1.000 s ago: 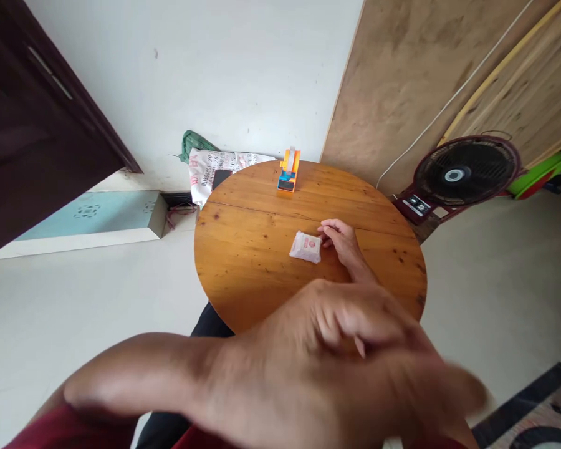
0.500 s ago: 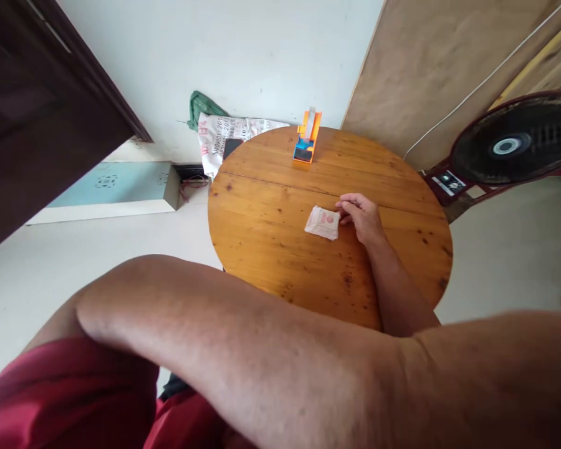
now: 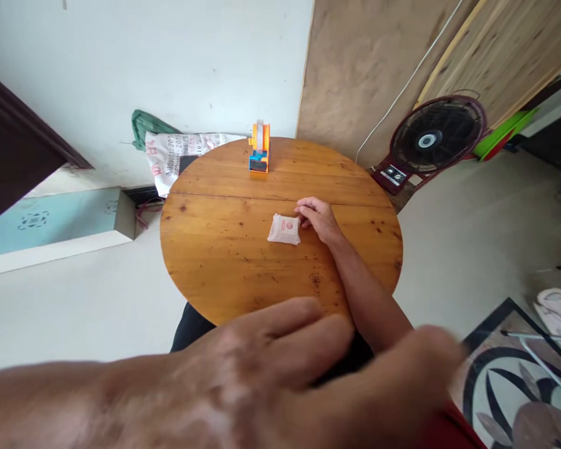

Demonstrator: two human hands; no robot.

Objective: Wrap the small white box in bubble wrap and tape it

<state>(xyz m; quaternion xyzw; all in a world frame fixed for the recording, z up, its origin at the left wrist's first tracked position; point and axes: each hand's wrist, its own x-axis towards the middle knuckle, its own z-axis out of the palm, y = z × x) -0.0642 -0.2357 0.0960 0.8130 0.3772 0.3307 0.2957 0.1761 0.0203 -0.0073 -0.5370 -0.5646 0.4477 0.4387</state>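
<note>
My right hand point(image 3: 318, 218) rests on the round wooden table point(image 3: 224, 274), fingers loosely bent and slightly apart, with nothing seen in them. Its fingertips lie at the right edge of a small, flat, whitish packet with red print point(image 3: 284, 229); whether they touch it I cannot tell. Large and blurred in the foreground, my left hand point(image 3: 280, 368) is raised close to the camera. Its thumb stands apart from the bent fingers, and no object shows between them. The palm is hidden. Towards the table's far edge stands an orange and blue tape dispenser point(image 3: 260, 149) with a roll of tape.
A printed white sack point(image 3: 168, 156) and a green bag point(image 3: 147, 125) lie against the wall behind the table. At the right stands a dark fan point(image 3: 430, 140). A pale blue box point(image 3: 65, 221) is on the floor at the left. A patterned mat point(image 3: 500, 374) lies at lower right.
My left arm has drawn back leftward, bringing its hand into view. The camera has turned right, so the table appears further left. My right hand and the packet keep their places.
</note>
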